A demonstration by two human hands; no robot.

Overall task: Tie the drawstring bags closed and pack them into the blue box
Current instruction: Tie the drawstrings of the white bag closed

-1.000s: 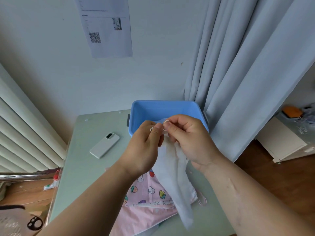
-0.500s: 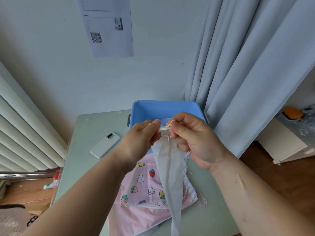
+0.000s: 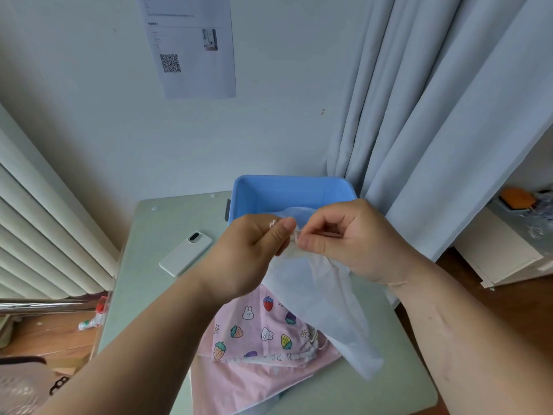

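From the head camera, I hold the white drawstring bag in the air, over the table and just in front of the blue box. My left hand pinches the drawstring between thumb and forefinger. Its white end pokes out above the thumb, and my other fingers are curled in. My right hand pinches the gathered mouth of the bag, thumb against curled forefinger.

The bag hangs limp and faintly see-through below my hands, so I judge it thin, soft, nearly weightless and probably empty, with no stiffness to push against. The cord looks thin and likely to slip, so the best hold is close to the neck: cord in one hand, gathered fabric in the other. Whether a knot has formed I cannot tell, because my fingers hide it.

Beneath, a pink drawstring bag printed with strawberries and rabbits lies flat on the table. A white phone lies left of the box.
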